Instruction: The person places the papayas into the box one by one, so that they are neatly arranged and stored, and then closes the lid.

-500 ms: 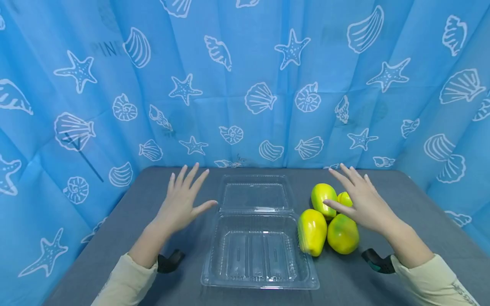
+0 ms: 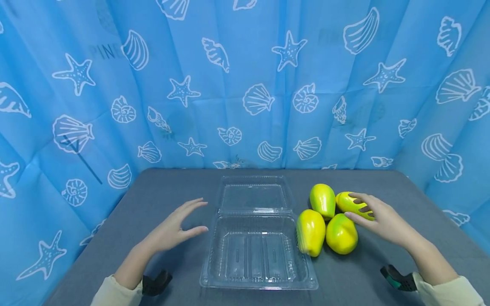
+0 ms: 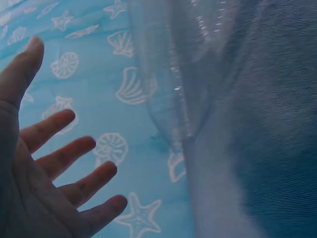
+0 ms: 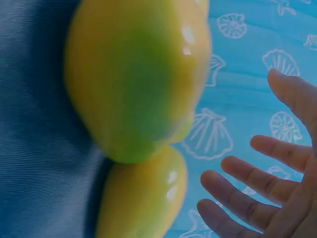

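Several yellow-green mangoes lie grouped at the right of the table: a near-left mango (image 2: 311, 231), a near-right mango (image 2: 342, 233), a back-left mango (image 2: 323, 199) and a back-right mango (image 2: 346, 199). My right hand (image 2: 380, 219) hovers over the back-right mango with fingers spread and partly covers it; nothing is in its grasp. In the right wrist view a large mango (image 4: 133, 74) fills the middle, apart from the fingers. Left of a clear plastic clamshell box (image 2: 214, 272), my left hand (image 2: 172, 227) is held in the air, fingers loosely extended and holding nothing.
The clamshell's lid (image 2: 254, 195) lies open toward the back, and the near-left mango overlaps the box's right rim. A grey cloth covers the table (image 2: 172, 182). Behind and beside it hangs a blue curtain (image 2: 237, 106) with white shell prints.
Both hands have come down lower and moved outward from their raised pose. My right hand has shifted right, uncovering more of the back-right mango. The mangoes and box have stayed in place.
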Action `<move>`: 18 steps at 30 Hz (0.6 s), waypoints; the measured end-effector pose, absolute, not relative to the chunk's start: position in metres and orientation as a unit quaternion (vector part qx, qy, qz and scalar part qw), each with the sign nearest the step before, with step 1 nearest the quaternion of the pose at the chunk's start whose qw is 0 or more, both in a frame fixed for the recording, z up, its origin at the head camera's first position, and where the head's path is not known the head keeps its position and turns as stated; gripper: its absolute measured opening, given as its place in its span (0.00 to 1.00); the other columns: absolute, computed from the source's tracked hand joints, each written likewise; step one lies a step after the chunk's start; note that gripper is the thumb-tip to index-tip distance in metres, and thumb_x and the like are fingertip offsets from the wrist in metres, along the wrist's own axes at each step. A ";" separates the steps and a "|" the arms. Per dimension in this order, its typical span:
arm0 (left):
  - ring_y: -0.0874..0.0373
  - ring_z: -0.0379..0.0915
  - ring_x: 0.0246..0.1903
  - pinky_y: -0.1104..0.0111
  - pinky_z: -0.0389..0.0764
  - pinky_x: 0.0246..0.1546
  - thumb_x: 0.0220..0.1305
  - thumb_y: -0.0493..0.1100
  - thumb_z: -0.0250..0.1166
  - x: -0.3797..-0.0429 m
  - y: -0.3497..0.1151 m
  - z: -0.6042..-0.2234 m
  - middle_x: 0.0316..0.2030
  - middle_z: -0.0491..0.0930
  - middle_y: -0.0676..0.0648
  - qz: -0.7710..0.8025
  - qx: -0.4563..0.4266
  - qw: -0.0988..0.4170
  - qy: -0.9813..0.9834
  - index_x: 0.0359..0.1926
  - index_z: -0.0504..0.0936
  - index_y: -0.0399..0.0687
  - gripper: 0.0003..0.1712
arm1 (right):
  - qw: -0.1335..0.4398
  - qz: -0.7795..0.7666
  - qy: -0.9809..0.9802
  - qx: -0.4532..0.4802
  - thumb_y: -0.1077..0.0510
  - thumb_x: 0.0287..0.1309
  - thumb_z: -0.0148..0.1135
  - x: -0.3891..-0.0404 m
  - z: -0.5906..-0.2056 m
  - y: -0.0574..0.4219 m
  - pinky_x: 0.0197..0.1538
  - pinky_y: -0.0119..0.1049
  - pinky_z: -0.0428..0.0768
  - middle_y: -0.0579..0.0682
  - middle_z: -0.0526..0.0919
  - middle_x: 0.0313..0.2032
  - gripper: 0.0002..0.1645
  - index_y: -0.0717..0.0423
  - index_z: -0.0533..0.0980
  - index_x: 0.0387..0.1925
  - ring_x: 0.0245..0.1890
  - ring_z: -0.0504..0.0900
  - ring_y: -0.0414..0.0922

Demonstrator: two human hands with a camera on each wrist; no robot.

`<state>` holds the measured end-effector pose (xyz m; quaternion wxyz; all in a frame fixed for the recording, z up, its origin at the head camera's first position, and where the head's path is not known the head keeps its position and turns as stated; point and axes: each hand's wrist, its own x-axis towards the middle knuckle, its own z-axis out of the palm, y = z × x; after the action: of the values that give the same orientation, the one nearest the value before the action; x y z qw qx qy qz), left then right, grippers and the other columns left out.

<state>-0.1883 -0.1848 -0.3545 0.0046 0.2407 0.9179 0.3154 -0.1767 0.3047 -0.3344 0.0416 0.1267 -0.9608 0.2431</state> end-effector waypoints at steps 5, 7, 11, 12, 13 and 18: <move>0.38 0.53 0.68 0.39 0.61 0.60 0.60 0.55 0.62 -0.183 -0.186 -0.365 0.69 0.58 0.40 0.344 0.248 0.044 0.905 0.67 0.63 0.53 0.36 | -0.001 0.256 -0.962 0.094 0.44 0.61 0.56 -0.175 -0.344 0.310 0.37 0.46 0.82 0.70 0.74 0.49 0.40 0.70 0.59 0.62 0.40 0.81 0.57; 0.37 0.54 0.68 0.38 0.62 0.59 0.59 0.54 0.63 -0.182 -0.187 -0.368 0.68 0.59 0.40 0.351 0.254 0.053 0.900 0.67 0.63 0.52 0.36 | -0.023 0.259 -0.962 0.080 0.43 0.62 0.55 -0.175 -0.346 0.312 0.35 0.44 0.81 0.69 0.75 0.47 0.42 0.71 0.58 0.62 0.39 0.81 0.55; 0.37 0.53 0.68 0.38 0.63 0.58 0.57 0.54 0.65 -0.179 -0.188 -0.374 0.69 0.58 0.40 0.363 0.273 0.063 0.889 0.66 0.65 0.51 0.38 | -0.061 0.258 -0.963 0.050 0.39 0.62 0.52 -0.176 -0.349 0.314 0.34 0.41 0.80 0.67 0.78 0.45 0.45 0.72 0.55 0.63 0.39 0.81 0.54; 0.37 0.53 0.68 0.38 0.63 0.58 0.56 0.55 0.66 -0.179 -0.188 -0.375 0.69 0.58 0.40 0.365 0.279 0.066 0.886 0.65 0.65 0.52 0.38 | -0.072 0.257 -0.963 0.041 0.38 0.62 0.52 -0.176 -0.350 0.314 0.34 0.40 0.79 0.66 0.78 0.45 0.46 0.72 0.54 0.63 0.39 0.80 0.53; 0.37 0.53 0.68 0.38 0.63 0.58 0.55 0.55 0.66 -0.179 -0.188 -0.377 0.69 0.58 0.40 0.369 0.286 0.068 0.882 0.65 0.66 0.52 0.38 | -0.084 0.261 -0.961 0.033 0.37 0.62 0.51 -0.176 -0.350 0.315 0.34 0.40 0.79 0.65 0.79 0.44 0.47 0.72 0.53 0.64 0.38 0.80 0.52; 0.37 0.53 0.67 0.39 0.63 0.58 0.54 0.54 0.68 -0.178 -0.188 -0.383 0.69 0.58 0.42 0.374 0.317 0.081 0.868 0.64 0.68 0.51 0.37 | -0.142 0.304 -0.942 0.010 0.37 0.62 0.50 -0.176 -0.354 0.315 0.34 0.40 0.80 0.63 0.80 0.43 0.49 0.71 0.48 0.65 0.36 0.82 0.48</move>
<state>-0.1783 -0.1879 -0.3830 0.0812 0.3168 0.8680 0.3735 -0.1764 0.3150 -0.3537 -0.1423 0.0097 -0.9419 0.3041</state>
